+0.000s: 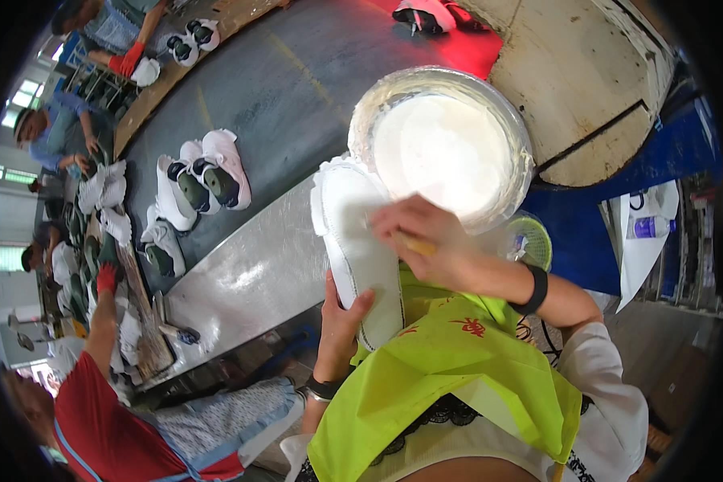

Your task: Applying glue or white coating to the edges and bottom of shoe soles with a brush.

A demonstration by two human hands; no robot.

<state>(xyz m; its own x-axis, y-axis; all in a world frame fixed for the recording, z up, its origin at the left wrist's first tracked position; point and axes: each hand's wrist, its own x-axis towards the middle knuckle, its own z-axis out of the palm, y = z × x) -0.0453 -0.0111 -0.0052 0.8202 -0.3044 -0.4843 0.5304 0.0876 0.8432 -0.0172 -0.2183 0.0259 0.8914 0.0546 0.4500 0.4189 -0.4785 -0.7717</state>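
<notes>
My left hand (339, 323) grips the heel end of a white shoe upper (347, 241) from below, thumb across its side. Its underside faces up, with a stitched line along the edge and a ragged white border near the toe. Over it, my right hand (430, 241) is closed around a brush with a pale wooden handle (418, 244). The brush's working end is blurred by motion, and I cannot tell whether it touches the upper. Just beyond my hands stands a large round bowl (519, 128) of creamy white liquid (434, 145), its rim thickly smeared.
A dark conveyor belt (273, 88) runs beyond a metal ledge (241, 281), carrying several white shoes (217, 169). Red light falls on another shoe (424, 14). A stained board (578, 80) lies right of the bowl. Co-workers, one in a red shirt (96, 410), stand to the left.
</notes>
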